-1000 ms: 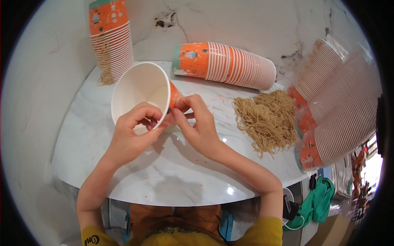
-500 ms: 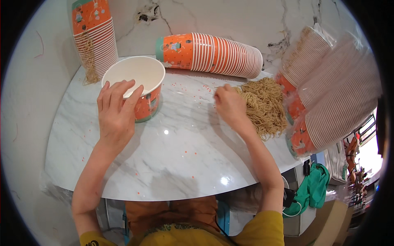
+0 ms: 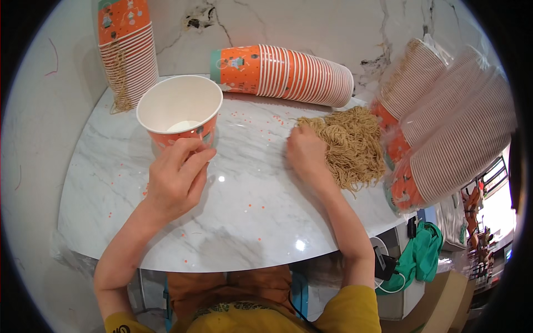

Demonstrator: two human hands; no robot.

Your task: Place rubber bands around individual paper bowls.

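Observation:
A large white-lined paper tub, orange and green outside, stands upright at the left of the table. My left hand is closed just in front of it, thumb and fingertips pinched together near its front wall. Whatever lies in that pinch, if anything, is too small to make out. On the right side lies a flattened heap of tan strings, looped and tangled. My right hand is closed at the heap's left edge, with fingertips curled onto some strands and partly hidden.
Nested orange tubs lie along the back wall. Another stack, draped with tan strands, stands at the far left. Plastic-wrapped stacks crowd the right edge. Small orange dots are scattered over the marble-patterned table; a green cloth hangs beyond it.
My left hand has come off the tub's rim, moved right and toward me, and its spread fingers have pinched together. My right hand has moved slightly nearer me, its fingers now against the strings.

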